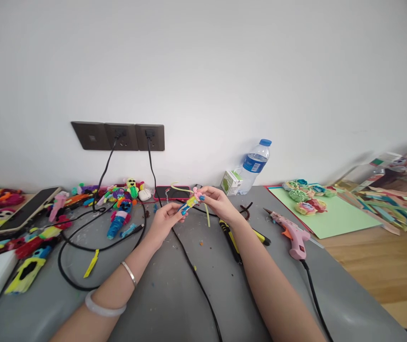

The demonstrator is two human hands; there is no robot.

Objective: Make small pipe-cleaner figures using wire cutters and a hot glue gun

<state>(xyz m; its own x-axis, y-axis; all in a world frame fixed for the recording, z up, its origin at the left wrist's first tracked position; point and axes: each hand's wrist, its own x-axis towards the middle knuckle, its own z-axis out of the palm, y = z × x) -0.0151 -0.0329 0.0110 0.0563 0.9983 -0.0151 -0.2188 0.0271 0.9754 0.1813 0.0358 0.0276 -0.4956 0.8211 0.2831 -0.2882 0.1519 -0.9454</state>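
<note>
Between my two hands, above the middle of the grey table, is a small doll [191,201] with a pink top and a yellow and blue body. My left hand [168,219] pinches its lower end between thumb and fingers. At the pink upper end, my right hand [216,203] has its fingers closed on the doll. A thin yellow-green pipe cleaner [208,216] sticks out past the doll on both sides. Black and yellow pliers [229,237] lie under my right forearm, partly hidden by it. Behind the doll, a red-edged phone [173,192] lies flat near the wall.
A pink glue gun [292,232] lies at right, its cord trailing forward. Green paper [332,213] holds crumpled paper flowers. A water bottle [255,166] leans on the wall beside a small box [230,183]. Black cables [189,261] cross the table; several pipe-cleaner dolls [120,218] lie left.
</note>
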